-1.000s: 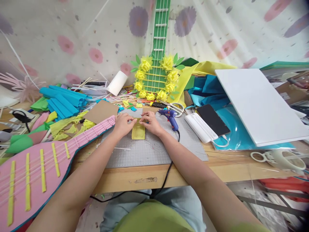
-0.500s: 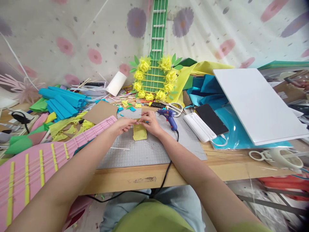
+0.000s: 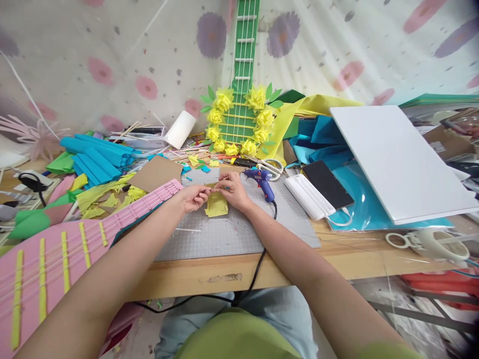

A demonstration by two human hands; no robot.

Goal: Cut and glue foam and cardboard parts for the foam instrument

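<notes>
A small yellow-covered piece (image 3: 216, 205) lies on the grey cutting mat (image 3: 209, 245). Above its far edge the fingertips of both hands meet. My left hand (image 3: 197, 197) has thumb and forefinger pinched and the other fingers curled; what they grip is too small to name. My right hand (image 3: 231, 189) bends over the upper right of the yellow piece, its fingertips pinched on something equally hard to see. A blue glue gun (image 3: 263, 185) lies just right of my right hand, its black cord running toward the front edge.
A pink paper guitar (image 3: 78, 244) lies at the left. Behind the mat stands a green guitar (image 3: 239, 114) with yellow flowers. Scissors (image 3: 275, 168), a white power bank (image 3: 309, 196), a black phone (image 3: 328, 184) and a white board (image 3: 400, 159) are on the right.
My left hand has shifted slightly down, and its fingers are a little more curled. The yellow piece has barely moved. My right hand is almost unchanged.
</notes>
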